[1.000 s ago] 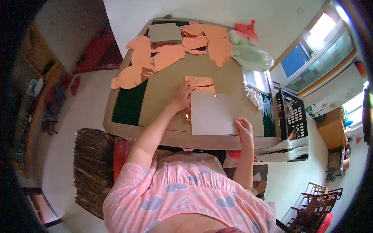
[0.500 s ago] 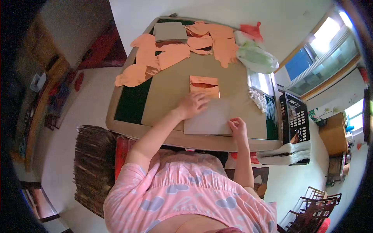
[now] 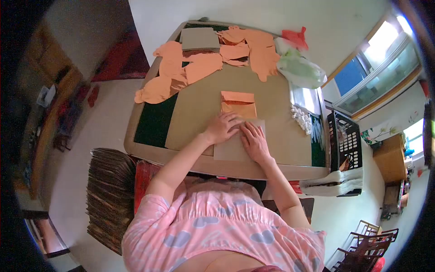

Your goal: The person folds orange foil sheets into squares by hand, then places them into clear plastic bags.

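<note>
A pale sheet [image 3: 231,147] lies on the brown board [image 3: 195,113] near the table's front edge. Its far edge meets an orange paper piece with a folded flap [image 3: 239,109]. My left hand [image 3: 221,128] rests palm down at the sheet's far left part, fingers spread over the place where sheet and orange piece meet. Beside it, my right hand [image 3: 254,141] lies flat on the sheet, its fingertips close to those of my left hand. Neither hand grips anything that shows.
Orange cut-outs [image 3: 199,65] and a grey card stack [image 3: 199,39] occupy the table's far side. At the right are a plastic bag [image 3: 301,70], small white pieces [image 3: 301,119] and a black crate [image 3: 345,136]. A tall stack [image 3: 108,195] stands at the left.
My right hand has moved left and away from me, from the sheet's near right corner to beside my left hand, and now lies flat. My left hand has barely moved.
</note>
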A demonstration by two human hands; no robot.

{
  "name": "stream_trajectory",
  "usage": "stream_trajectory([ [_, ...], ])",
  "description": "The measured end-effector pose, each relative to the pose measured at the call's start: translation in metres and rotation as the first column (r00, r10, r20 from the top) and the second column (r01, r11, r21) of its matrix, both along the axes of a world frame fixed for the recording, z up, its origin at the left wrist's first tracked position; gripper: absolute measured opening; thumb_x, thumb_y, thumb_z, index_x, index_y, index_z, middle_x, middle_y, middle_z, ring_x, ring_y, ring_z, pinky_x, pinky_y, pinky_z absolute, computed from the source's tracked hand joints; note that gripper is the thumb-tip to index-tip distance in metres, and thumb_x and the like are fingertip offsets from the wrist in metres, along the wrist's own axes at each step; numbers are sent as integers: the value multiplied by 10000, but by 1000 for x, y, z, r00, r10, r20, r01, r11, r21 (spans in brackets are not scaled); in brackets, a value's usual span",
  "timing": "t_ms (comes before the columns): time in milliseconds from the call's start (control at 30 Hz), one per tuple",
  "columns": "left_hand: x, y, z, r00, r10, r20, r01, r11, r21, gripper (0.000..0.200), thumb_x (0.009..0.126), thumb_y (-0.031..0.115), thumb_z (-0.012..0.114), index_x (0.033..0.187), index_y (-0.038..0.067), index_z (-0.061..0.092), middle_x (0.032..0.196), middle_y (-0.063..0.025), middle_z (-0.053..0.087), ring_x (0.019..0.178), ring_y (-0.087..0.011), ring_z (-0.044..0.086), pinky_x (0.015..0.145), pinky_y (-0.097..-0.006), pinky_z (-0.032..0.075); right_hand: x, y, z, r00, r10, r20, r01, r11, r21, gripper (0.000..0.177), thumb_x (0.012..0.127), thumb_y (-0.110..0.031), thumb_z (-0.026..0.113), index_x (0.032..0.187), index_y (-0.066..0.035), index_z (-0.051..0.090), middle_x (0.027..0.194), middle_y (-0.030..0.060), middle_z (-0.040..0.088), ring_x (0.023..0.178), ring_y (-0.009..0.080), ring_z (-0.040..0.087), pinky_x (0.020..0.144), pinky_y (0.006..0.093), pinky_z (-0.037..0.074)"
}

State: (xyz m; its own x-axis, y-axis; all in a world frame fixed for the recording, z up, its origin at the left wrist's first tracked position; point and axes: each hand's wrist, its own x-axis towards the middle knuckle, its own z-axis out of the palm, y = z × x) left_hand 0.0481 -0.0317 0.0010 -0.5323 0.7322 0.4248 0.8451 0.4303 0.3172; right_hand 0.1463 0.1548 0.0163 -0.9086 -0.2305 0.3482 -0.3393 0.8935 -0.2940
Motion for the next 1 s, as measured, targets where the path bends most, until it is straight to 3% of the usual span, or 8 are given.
stream_trajectory([
  [100, -20, 3, -15, 938, 133, 320, -247, 905, 348, 321, 887, 285, 546, 1116, 67, 596, 1221, -161, 558, 1151, -329, 500, 961, -437, 404, 0, -1, 2, 999, -5, 36, 5, 1000, 4, 377, 917, -231, 516, 1262, -78, 513, 1358, 135, 461, 1295, 309, 382, 1093, 491, 266],
  [200, -53, 5, 5, 803, 462, 375, -588, 716, 377, 295, 892, 251, 537, 1075, 29, 600, 1135, -192, 590, 1068, -359, 540, 901, -463, 431, 1, -4, 7, 999, -2, 50, 3, 1000, -10, 376, 924, -241, 502, 1260, -73, 510, 1361, 132, 460, 1300, 309, 375, 1093, 495, 259],
  [300, -82, 3, 56, 680, 508, 529, -534, 837, -117, 337, 901, 275, 519, 1100, 12, 588, 1110, -212, 593, 1036, -372, 558, 883, -488, 434, 3, -1, 3, 1000, 0, 22, 0, 1000, 0, 389, 898, -220, 531, 1259, -76, 516, 1352, 130, 470, 1288, 303, 394, 1089, 492, 271],
  [400, -110, 22, 46, 668, 602, 437, -562, 794, -233, 377, 904, 332, 504, 1037, -2, 615, 1037, -213, 624, 983, -381, 583, 866, -498, 441, 1, 1, -2, 1000, -6, 14, 5, 1000, 12, 403, 880, -205, 548, 1262, -78, 516, 1346, 133, 476, 1282, 301, 405, 1085, 493, 280],
  [533, -126, 23, 24, 763, 549, 343, -591, 806, 25, 444, 905, 421, 497, 907, 6, 658, 908, -199, 653, 900, -341, 617, 824, -478, 460, 1, -1, 3, 1000, -5, 6, 5, 1000, -16, 405, 869, -190, 553, 1254, -69, 518, 1336, 144, 482, 1276, 306, 412, 1077, 497, 289],
  [700, -112, -1, 52, 269, 346, 899, -530, 833, -162, 324, 860, 354, 617, 837, 36, 669, 709, -106, 634, 615, -191, 607, 551, -323, 491, 4, -1, 8, 999, 8, 49, -6, 999, -31, 395, 891, -217, 528, 1261, -79, 511, 1365, 131, 452, 1301, 311, 376, 1090, 513, 256],
  [800, -84, -14, 63, 505, 343, 792, -241, 937, -252, 189, 776, 230, 727, 782, 53, 662, 623, -49, 592, 504, -126, 523, 437, -249, 410, 2, -1, 6, 998, 14, 55, -13, 1000, -21, 417, 890, -211, 523, 1284, -81, 489, 1369, 136, 446, 1306, 316, 369, 1096, 511, 245],
  [1000, -105, -13, -1, 608, 225, 761, -331, 943, -14, 251, 691, 235, 774, 748, 40, 628, 710, -43, 599, 654, -141, 543, 593, -309, 423, -2, -5, 5, 996, 22, 84, -21, 1000, -10, 452, 882, -212, 522, 1316, -103, 464, 1402, 122, 417, 1333, 295, 338, 1101, 530, 223],
])
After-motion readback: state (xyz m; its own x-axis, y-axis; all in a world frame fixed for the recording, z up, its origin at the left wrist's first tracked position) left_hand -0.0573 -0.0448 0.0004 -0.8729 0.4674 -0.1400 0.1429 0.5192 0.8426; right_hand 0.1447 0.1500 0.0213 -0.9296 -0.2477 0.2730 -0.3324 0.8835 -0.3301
